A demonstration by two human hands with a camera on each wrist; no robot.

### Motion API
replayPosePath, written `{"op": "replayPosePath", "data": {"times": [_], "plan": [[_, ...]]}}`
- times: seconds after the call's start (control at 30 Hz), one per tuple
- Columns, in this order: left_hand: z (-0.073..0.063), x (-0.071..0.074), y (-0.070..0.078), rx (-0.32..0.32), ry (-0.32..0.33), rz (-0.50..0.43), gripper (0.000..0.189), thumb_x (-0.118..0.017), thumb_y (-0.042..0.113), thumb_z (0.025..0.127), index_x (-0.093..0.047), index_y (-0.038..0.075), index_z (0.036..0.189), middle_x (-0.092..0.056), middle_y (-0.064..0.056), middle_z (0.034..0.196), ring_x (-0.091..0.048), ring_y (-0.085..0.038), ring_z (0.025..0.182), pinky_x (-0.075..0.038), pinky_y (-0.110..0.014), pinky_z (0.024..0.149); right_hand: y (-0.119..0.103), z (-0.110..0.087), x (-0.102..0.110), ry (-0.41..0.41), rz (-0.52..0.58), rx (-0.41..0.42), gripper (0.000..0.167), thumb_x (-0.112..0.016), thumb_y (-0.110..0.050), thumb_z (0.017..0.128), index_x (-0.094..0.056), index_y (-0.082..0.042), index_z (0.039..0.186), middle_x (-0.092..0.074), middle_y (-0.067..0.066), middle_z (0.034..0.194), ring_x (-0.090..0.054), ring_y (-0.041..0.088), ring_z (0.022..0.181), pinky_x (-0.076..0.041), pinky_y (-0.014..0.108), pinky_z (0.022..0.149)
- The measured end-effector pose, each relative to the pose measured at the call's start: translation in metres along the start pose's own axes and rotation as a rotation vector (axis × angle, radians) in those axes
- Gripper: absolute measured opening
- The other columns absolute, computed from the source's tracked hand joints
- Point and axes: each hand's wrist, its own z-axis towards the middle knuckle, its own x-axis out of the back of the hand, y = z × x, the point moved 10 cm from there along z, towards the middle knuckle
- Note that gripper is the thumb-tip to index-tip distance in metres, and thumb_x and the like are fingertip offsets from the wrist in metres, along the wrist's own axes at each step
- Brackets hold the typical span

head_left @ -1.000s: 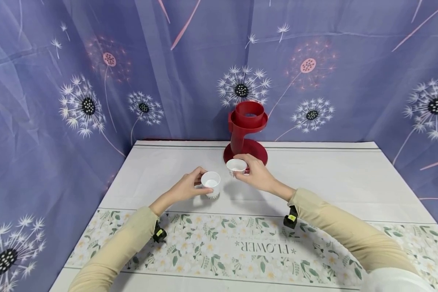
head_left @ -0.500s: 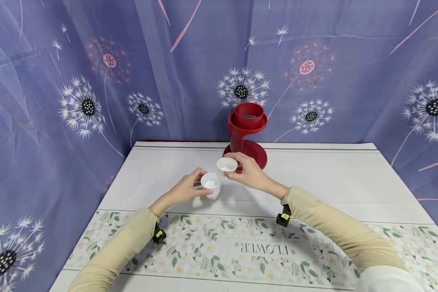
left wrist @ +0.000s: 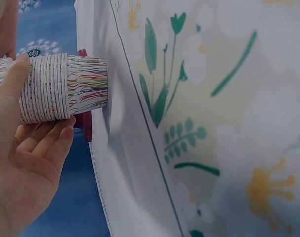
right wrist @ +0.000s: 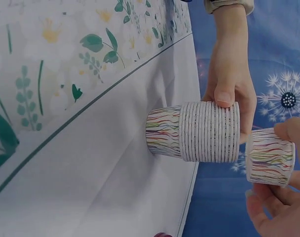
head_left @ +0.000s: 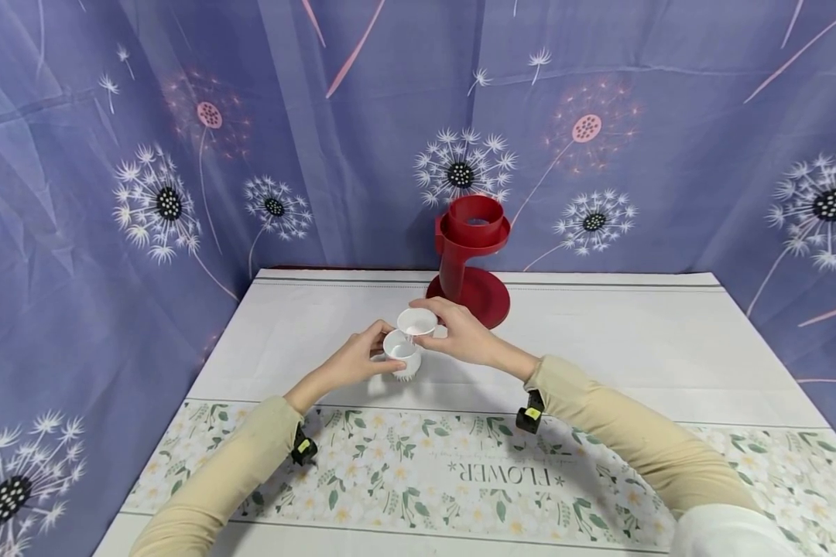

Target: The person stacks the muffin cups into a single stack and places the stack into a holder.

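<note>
My left hand [head_left: 355,357] grips a stack of nested paper cups [right wrist: 209,132], thumb on one side and fingers on the other. The stack stands upright on the white part of the table, mouth up; many rims show above the lowest cup's wall, which carries colourful wavy lines. In my right hand [head_left: 463,334] is a single paper cup [right wrist: 271,157] with the same pattern, pinched between thumb and fingers. Its base is right at the stack's top rim, slightly to the far right of the opening in the head view. Only its edge shows in the left wrist view.
Behind the hands stands a red holder [head_left: 453,271] with a round base, an upright post and a ring-shaped top. A floral cloth strip [head_left: 390,472] crosses the near table. A blue dandelion-print curtain [head_left: 362,155] hangs behind and at both sides.
My right hand has moved left with the single paper cup, from in front of the red holder to the top of the stack. My left hand and the stack have stayed in place.
</note>
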Motion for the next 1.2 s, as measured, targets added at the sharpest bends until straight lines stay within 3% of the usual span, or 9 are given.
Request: {"op": "replayPosePath", "data": {"times": [0.13,0.23,0.47,0.77,1.0,1.2], "plan": [[0.004,-0.002,-0.014,-0.007,0.007,-0.001,0.05,-0.074,0.011,0.085,-0.045,-0.002,0.124,-0.061,-0.023,0.123,-0.061,-0.035,0.117,-0.049,-0.044,0.102,-0.003,0.002,-0.007,-0.051,-0.01,0.015,0.056,-0.073,-0.017,0.086,-0.053,-0.001,0.135,-0.058,0.014,0.132,-0.057,0.026,0.117,-0.054,0.044,0.092],[0.003,-0.001,-0.016,-0.006,0.007,-0.009,0.05,-0.075,0.015,0.085,-0.046,0.002,0.123,-0.061,-0.02,0.124,-0.061,-0.032,0.117,-0.05,-0.04,0.101,-0.004,0.003,-0.011,-0.072,-0.018,0.021,0.056,-0.073,-0.017,0.086,-0.051,0.0,0.136,-0.057,0.015,0.132,-0.056,0.026,0.117,-0.054,0.044,0.091],[0.004,0.0,-0.017,0.001,0.004,0.002,0.05,-0.075,0.024,0.085,-0.045,0.007,0.121,-0.062,-0.014,0.123,-0.063,-0.027,0.115,-0.051,-0.035,0.1,-0.01,0.006,-0.016,-0.077,-0.035,0.047,0.056,-0.073,-0.016,0.086,-0.052,0.001,0.135,-0.058,0.014,0.131,-0.056,0.027,0.118,-0.052,0.042,0.096],[0.003,-0.001,-0.019,-0.002,-0.008,0.003,0.058,-0.074,0.028,0.086,-0.043,0.007,0.13,-0.061,-0.011,0.125,-0.063,-0.025,0.116,-0.051,-0.032,0.1,-0.012,0.008,-0.029,-0.137,-0.045,0.048,0.056,-0.071,-0.019,0.088,-0.05,-0.003,0.138,-0.057,0.011,0.134,-0.053,0.025,0.126,-0.047,0.043,0.104],[0.002,-0.001,-0.018,0.004,-0.007,0.008,0.065,-0.074,0.027,0.086,-0.039,0.01,0.138,-0.062,-0.01,0.126,-0.063,-0.023,0.117,-0.05,-0.033,0.1,-0.015,0.011,-0.034,-0.13,-0.059,0.09,0.054,-0.072,-0.017,0.088,-0.052,0.0,0.135,-0.059,0.012,0.132,-0.055,0.025,0.123,-0.047,0.041,0.104],[0.002,-0.001,-0.018,0.005,0.002,0.011,0.053,-0.074,0.022,0.087,-0.045,0.008,0.128,-0.065,-0.01,0.12,-0.063,-0.023,0.116,-0.051,-0.032,0.1,-0.013,0.012,-0.039,-0.141,-0.08,0.098,0.054,-0.073,-0.017,0.087,-0.053,0.0,0.134,-0.06,0.013,0.131,-0.056,0.028,0.122,-0.048,0.041,0.102]]}}
